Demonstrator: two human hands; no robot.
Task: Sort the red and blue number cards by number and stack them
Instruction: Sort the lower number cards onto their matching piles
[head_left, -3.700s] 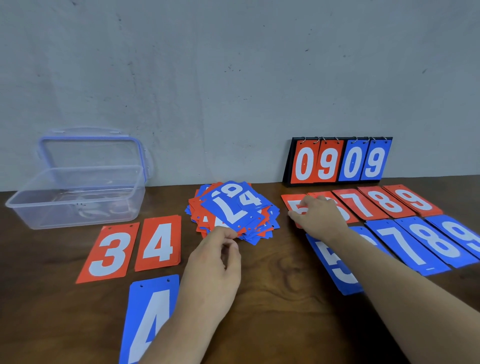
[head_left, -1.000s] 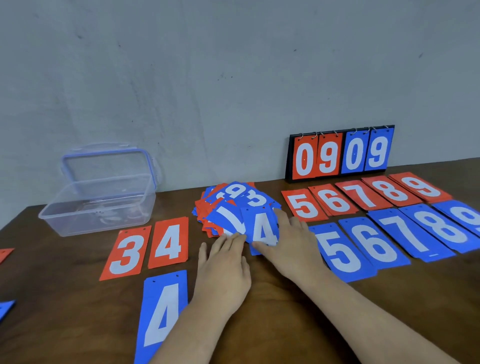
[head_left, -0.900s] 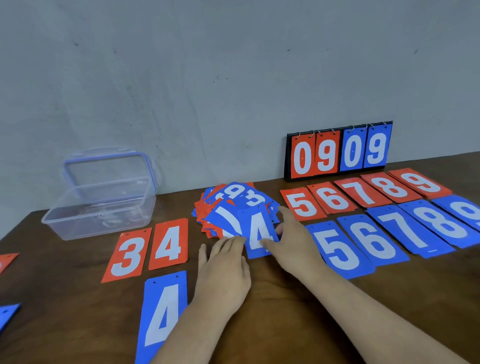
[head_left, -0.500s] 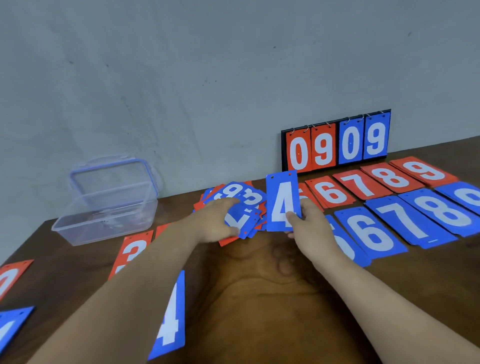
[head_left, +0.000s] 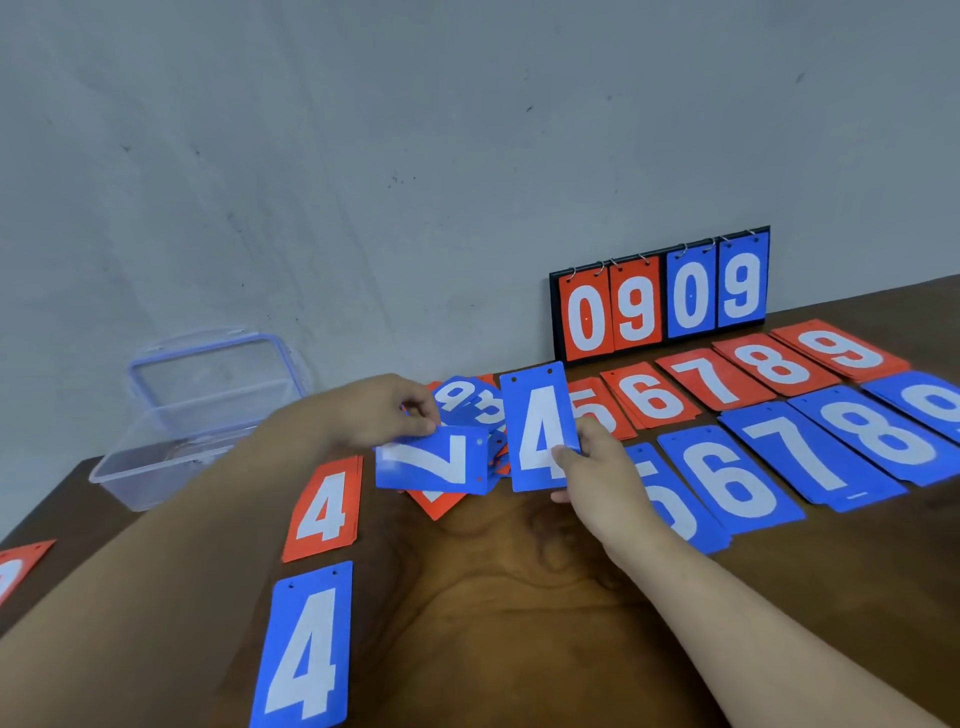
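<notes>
My right hand (head_left: 597, 467) pinches a blue 4 card (head_left: 540, 431) by its lower edge and holds it upright above the table. My left hand (head_left: 384, 410) pinches a blue 7 card (head_left: 434, 462), lying sideways, just in front of the mixed pile of red and blue cards (head_left: 470, 405). On the table lie a red 4 card (head_left: 324, 506) and a blue 4 card (head_left: 306, 649) at the left. Red cards 5 to 9 (head_left: 727, 379) and blue cards 5 to 9 (head_left: 810, 457) lie in two rows at the right.
A clear plastic box (head_left: 202, 415) with its lid up stands at the back left. A black flip scoreboard (head_left: 660, 296) reading 0909 leans against the wall. A red card (head_left: 15, 566) shows at the far left edge. The wooden table (head_left: 519, 597) is bare between my arms.
My right hand lifted the blue 4 card off the pile and holds it up. My left hand reached to the pile and picked up the blue 7 card. The view tilted left.
</notes>
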